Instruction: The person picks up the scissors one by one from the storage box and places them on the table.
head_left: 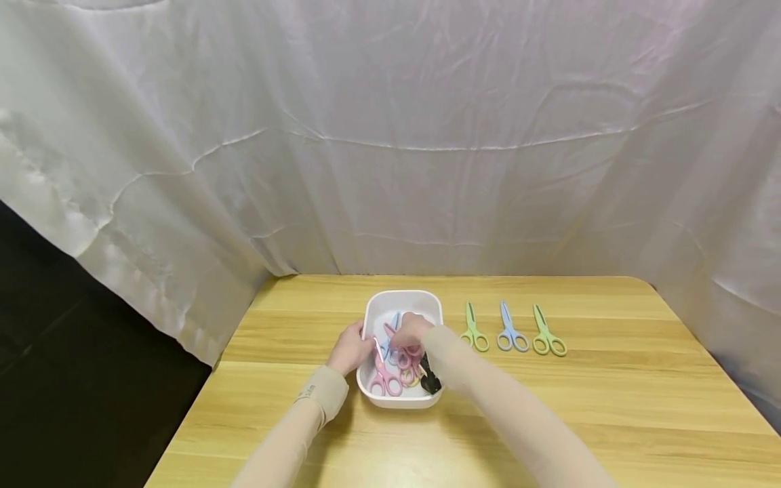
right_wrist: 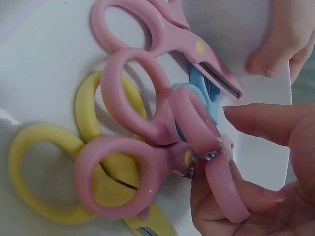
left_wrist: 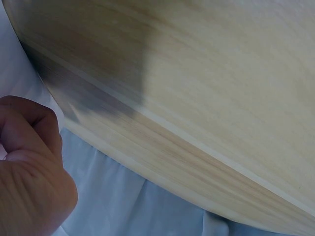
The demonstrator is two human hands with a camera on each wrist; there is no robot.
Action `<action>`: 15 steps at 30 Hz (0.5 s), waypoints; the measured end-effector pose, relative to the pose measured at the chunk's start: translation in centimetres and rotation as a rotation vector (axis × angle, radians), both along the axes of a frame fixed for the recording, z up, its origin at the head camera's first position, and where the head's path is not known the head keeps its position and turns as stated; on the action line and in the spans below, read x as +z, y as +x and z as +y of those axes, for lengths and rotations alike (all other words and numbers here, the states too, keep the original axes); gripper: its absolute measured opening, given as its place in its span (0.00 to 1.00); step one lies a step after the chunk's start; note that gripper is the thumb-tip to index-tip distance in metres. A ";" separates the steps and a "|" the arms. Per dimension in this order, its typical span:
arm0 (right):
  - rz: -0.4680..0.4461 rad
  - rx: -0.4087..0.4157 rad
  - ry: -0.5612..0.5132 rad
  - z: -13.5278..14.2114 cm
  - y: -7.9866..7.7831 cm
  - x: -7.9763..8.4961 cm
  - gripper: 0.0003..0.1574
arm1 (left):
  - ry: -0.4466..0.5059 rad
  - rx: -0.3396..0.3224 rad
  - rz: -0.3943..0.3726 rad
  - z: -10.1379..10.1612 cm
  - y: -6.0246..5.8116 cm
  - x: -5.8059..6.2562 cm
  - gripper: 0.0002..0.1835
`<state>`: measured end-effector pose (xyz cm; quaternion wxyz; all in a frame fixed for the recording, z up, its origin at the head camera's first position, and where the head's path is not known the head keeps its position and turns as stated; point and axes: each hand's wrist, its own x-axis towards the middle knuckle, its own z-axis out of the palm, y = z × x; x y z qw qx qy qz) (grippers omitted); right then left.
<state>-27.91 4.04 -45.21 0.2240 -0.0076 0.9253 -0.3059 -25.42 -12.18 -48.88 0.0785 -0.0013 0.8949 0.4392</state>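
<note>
A white plastic bin [head_left: 405, 294] stands on the table with several scissors in it. My left hand [head_left: 352, 348] grips its left wall, thumb over the rim; the left wrist view shows only curled fingers at its edge. My right hand [head_left: 412, 330] reaches inside the bin. In the right wrist view, its lower fingers curl through the handle loop of pink scissors [right_wrist: 224, 189], while the upper finger stretches apart from them. Beside these lie more pink scissors [right_wrist: 172, 34], yellow scissors [right_wrist: 49, 130] and a partly covered blue pair [right_wrist: 209, 98]. A black item [head_left: 430, 383] sits at the bin's right side.
Right of the bin, in a row on the wooden table [head_left: 610, 400], lie green scissors [head_left: 470, 317], blue scissors [head_left: 507, 318] and another green pair [head_left: 540, 320], blades pointing away. A pale curtain [head_left: 427, 203] hangs behind the table.
</note>
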 end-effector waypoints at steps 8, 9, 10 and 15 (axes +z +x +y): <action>0.041 -0.006 0.021 0.5 -0.2 -0.4 0.22 | -0.005 0.007 0.010 0.0 -0.2 -0.3 0.29; 0.049 -0.004 0.023 0.6 -0.2 -0.5 0.22 | -0.004 0.009 0.009 0.0 -0.2 -0.3 0.29; 0.057 -0.002 0.023 0.7 -0.3 -0.6 0.22 | -0.004 0.010 0.010 0.0 -0.2 -0.2 0.29; 0.066 -0.001 0.015 1.0 -0.6 -1.1 0.23 | -0.004 0.012 0.006 0.0 -0.1 -0.2 0.29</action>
